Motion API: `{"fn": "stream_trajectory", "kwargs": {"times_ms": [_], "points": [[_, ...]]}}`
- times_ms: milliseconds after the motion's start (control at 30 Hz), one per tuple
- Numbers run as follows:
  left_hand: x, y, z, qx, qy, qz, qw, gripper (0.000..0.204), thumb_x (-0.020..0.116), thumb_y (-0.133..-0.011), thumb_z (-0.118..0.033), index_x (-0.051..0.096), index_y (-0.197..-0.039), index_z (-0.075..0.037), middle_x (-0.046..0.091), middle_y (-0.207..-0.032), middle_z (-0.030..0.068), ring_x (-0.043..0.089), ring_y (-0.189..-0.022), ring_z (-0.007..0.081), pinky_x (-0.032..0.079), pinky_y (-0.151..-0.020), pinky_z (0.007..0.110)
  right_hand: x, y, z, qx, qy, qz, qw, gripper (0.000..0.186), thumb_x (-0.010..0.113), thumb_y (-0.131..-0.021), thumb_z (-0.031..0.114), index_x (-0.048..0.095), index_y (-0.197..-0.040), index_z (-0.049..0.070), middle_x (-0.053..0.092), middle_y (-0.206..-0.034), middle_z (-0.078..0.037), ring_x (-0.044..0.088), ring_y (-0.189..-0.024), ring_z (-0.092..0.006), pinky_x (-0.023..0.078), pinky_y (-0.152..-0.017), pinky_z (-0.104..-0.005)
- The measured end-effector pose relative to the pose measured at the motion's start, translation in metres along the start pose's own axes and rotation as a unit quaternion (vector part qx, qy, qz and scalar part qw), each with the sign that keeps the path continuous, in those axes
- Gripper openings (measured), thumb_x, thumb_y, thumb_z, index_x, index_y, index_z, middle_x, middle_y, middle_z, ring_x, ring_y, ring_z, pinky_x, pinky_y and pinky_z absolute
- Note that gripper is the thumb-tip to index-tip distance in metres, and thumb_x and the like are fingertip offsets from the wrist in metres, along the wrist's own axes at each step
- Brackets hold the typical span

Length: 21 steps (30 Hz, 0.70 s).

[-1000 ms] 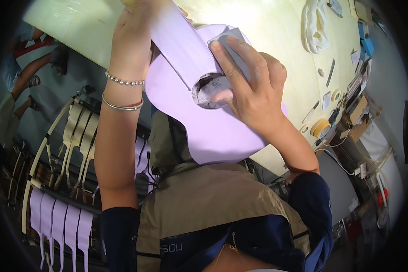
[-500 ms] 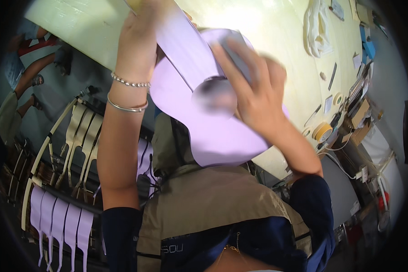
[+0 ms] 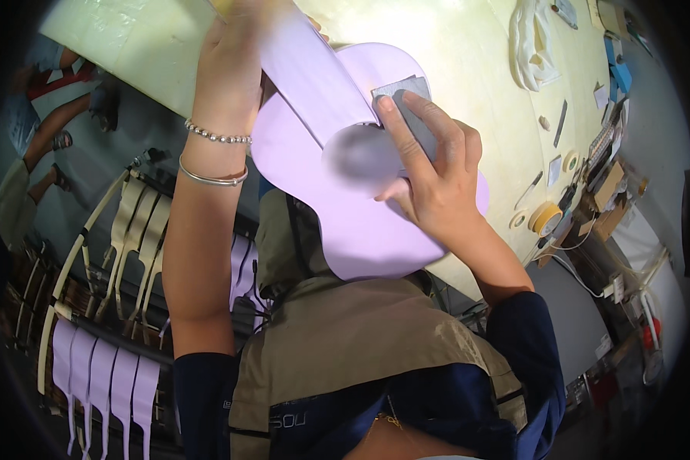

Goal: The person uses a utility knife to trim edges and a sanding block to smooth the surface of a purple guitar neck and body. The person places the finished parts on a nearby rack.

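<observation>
A lilac ukulele-shaped instrument (image 3: 368, 241), with its body and neck joined, lies against my apron and the table edge. Its neck points away to the upper left. My left hand (image 3: 234, 57) is closed around the far part of the neck, and its fingers are partly hidden and blurred. With my right hand (image 3: 445, 180) I press a grey sanding pad (image 3: 396, 89) flat on the body, right of the neck. Two fingers lie along the pad, while the thumb is over the round sound hole (image 3: 360, 156), which looks blurred.
The pale table (image 3: 468, 46) carries a white plastic bag (image 3: 530, 54), a yellow tape roll (image 3: 546, 219) and small tools at the right. At the left, racks hold lilac necks (image 3: 103, 368) and cream necks (image 3: 136, 222). Another person's legs (image 3: 46, 138) show beyond.
My right hand and the pad, blurred before, now show sharply, slightly lower on the body. The instrument and my left hand stay almost in place.
</observation>
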<state>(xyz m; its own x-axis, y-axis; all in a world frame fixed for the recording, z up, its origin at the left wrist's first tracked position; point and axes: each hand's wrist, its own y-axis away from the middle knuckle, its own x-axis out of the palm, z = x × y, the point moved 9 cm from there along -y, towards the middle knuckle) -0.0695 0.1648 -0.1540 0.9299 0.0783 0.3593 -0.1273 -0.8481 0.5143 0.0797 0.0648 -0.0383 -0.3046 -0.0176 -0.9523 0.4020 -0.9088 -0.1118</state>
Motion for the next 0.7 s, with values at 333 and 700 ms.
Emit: {"fn": "stream_trajectory", "kwargs": {"times_ms": [333,700], "points": [[0.004,0.004,-0.002,0.009,0.005,0.017,1.0,0.054,0.044,-0.091,-0.042,0.039,-0.122,0.002,0.059,-0.079,0.0125,0.061,-0.077,0.0223,0.049,-0.073,0.032,-0.002,-0.009,0.0,-0.019,0.088,-0.016,0.996,0.05,0.047,-0.081,0.05,0.062,-0.111,0.012,0.053,-0.119,0.001,0.044,-0.082,-0.0182,0.034,-0.075,-0.0289],[0.001,0.004,0.0,-0.003,0.016,0.01,1.0,0.056,0.045,-0.091,-0.042,0.037,-0.124,0.003,0.059,-0.081,0.0127,0.06,-0.077,0.0217,0.049,-0.074,0.033,-0.001,-0.019,0.0,-0.029,0.037,-0.032,0.998,0.045,0.066,-0.065,0.019,0.063,-0.108,0.009,0.055,-0.121,0.003,0.046,-0.083,-0.0187,0.035,-0.073,-0.0274]]}}
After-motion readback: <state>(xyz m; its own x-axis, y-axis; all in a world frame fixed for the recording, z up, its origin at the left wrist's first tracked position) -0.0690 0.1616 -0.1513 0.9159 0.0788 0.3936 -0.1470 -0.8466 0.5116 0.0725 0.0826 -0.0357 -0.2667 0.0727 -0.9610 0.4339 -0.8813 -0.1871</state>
